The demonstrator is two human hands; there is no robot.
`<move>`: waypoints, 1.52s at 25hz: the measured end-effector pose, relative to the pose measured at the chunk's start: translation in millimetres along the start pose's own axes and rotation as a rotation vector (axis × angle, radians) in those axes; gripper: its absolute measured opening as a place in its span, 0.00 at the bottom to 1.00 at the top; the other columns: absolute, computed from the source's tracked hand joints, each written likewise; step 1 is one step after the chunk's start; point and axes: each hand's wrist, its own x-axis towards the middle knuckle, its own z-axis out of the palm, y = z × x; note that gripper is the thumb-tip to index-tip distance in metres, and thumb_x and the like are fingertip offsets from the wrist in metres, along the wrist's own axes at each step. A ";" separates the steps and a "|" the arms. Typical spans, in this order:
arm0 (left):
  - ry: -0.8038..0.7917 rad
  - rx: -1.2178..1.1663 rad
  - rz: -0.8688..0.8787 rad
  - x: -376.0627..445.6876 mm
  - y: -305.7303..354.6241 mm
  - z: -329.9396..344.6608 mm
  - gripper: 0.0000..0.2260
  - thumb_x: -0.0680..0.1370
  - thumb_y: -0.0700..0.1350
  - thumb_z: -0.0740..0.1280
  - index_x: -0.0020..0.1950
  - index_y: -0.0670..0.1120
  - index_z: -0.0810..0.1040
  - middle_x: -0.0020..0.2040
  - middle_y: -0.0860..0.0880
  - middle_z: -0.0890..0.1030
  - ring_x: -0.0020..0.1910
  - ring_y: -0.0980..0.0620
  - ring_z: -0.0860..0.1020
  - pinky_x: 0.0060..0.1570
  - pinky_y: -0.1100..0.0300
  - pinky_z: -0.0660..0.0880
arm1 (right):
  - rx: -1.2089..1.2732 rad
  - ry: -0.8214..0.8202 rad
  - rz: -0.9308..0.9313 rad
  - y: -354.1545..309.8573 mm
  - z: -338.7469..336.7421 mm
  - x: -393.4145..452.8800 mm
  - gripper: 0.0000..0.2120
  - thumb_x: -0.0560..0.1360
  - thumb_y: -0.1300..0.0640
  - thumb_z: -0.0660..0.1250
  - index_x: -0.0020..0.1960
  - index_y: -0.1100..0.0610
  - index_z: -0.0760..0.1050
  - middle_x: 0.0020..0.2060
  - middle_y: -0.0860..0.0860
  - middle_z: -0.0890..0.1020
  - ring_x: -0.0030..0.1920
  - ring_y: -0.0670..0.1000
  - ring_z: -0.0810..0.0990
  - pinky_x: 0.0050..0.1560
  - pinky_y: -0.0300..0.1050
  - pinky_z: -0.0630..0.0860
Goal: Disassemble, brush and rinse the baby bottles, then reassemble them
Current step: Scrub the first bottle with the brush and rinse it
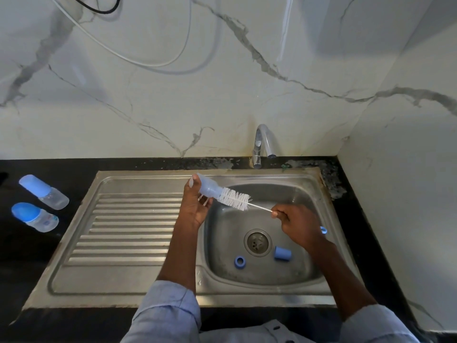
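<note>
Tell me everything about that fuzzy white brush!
The bottle brush has fluffy white bristles on a thin white stem, likely plastic. It slants over the sink, its tip poked into the mouth of the clear bottle that the left hand grips. The right hand pinches the stem's lower end. A blue loop, maybe the handle's end, shows behind that hand.

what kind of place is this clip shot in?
Most likely a home kitchen counter. A stainless steel sink with a ribbed drainboard is set in a black countertop, a tap stands behind it, and the walls are marble-patterned. Two capped baby bottles lie on the counter.
</note>
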 end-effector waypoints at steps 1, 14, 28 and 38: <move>0.010 -0.016 0.004 1.3 -1.0 -1.2 0.52 0.46 0.58 0.89 0.66 0.43 0.75 0.61 0.39 0.80 0.59 0.41 0.81 0.57 0.47 0.82 | -0.003 0.009 0.000 1.0 -0.5 -0.1 0.04 0.79 0.52 0.68 0.48 0.45 0.81 0.38 0.43 0.83 0.44 0.50 0.83 0.43 0.45 0.77; 0.132 0.085 -0.134 -2.1 -13.9 -8.7 0.28 0.80 0.55 0.69 0.76 0.44 0.69 0.70 0.37 0.76 0.67 0.38 0.77 0.70 0.42 0.73 | 0.023 0.026 0.020 5.3 2.4 -5.0 0.06 0.79 0.51 0.69 0.52 0.42 0.84 0.43 0.43 0.87 0.45 0.49 0.85 0.47 0.48 0.81; 0.187 0.088 -0.124 -3.5 -12.6 -5.3 0.22 0.81 0.51 0.70 0.72 0.46 0.72 0.64 0.40 0.78 0.62 0.40 0.78 0.65 0.46 0.75 | 0.056 0.046 0.012 5.3 1.1 -6.6 0.06 0.81 0.49 0.68 0.50 0.45 0.84 0.39 0.46 0.85 0.40 0.48 0.83 0.45 0.47 0.80; 0.199 -0.024 -0.190 0.8 -17.9 -6.9 0.12 0.83 0.45 0.67 0.66 0.48 0.75 0.67 0.39 0.77 0.62 0.41 0.78 0.55 0.49 0.80 | 0.116 0.043 0.013 9.5 4.8 -7.7 0.05 0.79 0.49 0.71 0.52 0.43 0.86 0.45 0.44 0.88 0.45 0.47 0.85 0.49 0.47 0.82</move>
